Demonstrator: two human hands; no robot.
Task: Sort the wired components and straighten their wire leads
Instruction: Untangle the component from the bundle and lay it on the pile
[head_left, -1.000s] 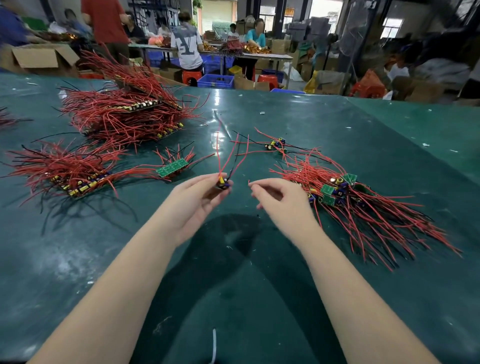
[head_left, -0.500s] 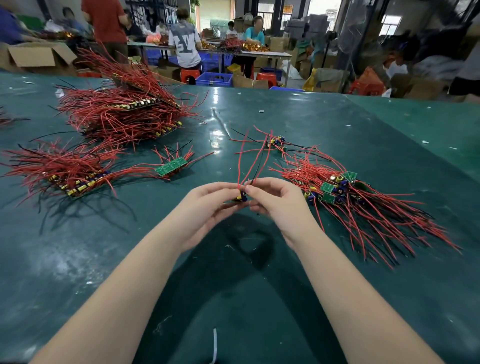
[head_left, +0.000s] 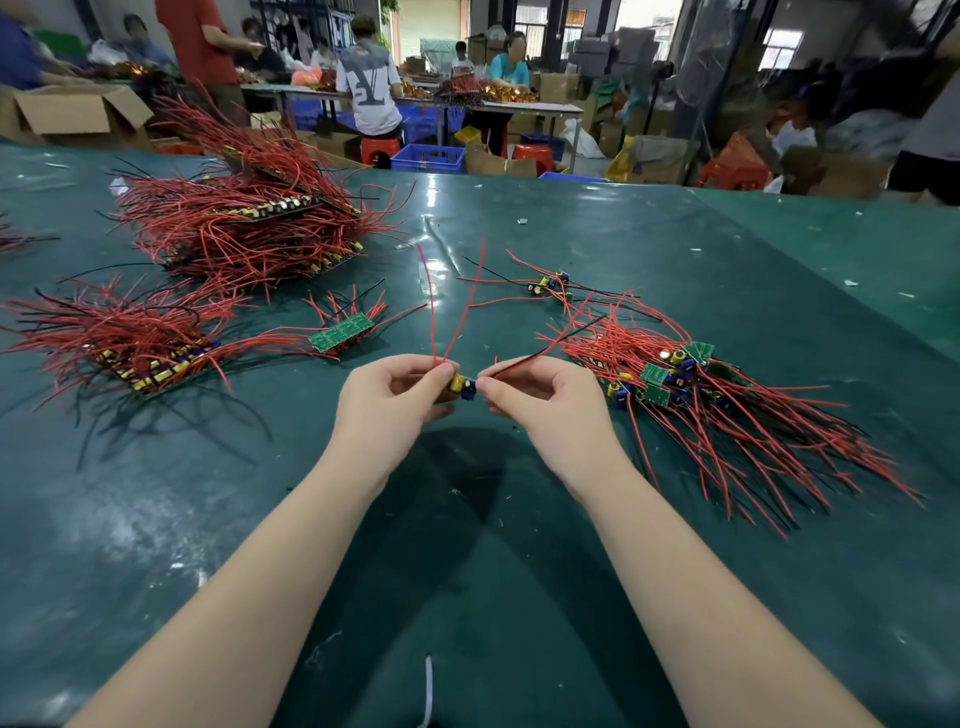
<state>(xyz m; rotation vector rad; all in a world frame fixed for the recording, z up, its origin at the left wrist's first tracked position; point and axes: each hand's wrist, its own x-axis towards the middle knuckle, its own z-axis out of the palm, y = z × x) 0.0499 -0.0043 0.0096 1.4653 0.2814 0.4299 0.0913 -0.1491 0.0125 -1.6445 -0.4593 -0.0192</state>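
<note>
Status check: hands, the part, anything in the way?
Left hand pinches component at its red leads. Right hand pinches the black lead. Unsorted pile beside right hand, not blocking.

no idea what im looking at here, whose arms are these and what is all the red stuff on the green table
There is no machine here. The picture comes from a camera worn on a person's head, looking forward and down, so the two bare arms are that person's own.

The left hand and the right hand together hold one small circuit board with yellow and blue parts above the dark green table. The left fingers pinch it where two red wire leads rise from it; the right fingers pinch a black and red lead running off to the right.

The red stuff is wire leads on many such boards. A loose tangled heap lies on the right. On the left, neat rows of boards and a taller stack look already sorted. Other workers sit at tables behind.
</note>
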